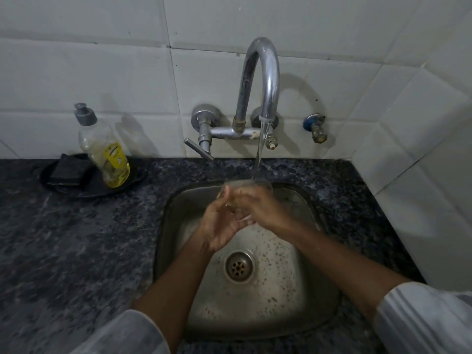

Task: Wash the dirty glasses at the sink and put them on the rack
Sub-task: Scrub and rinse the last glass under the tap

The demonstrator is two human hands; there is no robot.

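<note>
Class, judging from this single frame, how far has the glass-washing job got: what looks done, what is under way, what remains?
Done: nothing can be confirmed; no washed glasses or rack are in view. Under way: the left hand and right hand hold a clear glass under the tap's running stream over the sink, so it is being rinsed. Left: placing it on the rack; any other dirty glasses are out of sight.

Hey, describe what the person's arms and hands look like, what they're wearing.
Both hands are bare, with no gloves, rings or watch visible on the left hand or the right hand. The forearms are uncovered. Each arm wears a loose white sleeve, pushed up towards the elbow: the left sleeve looks smooth, and the right sleeve shows faint lengthwise stripes or folds.
</note>
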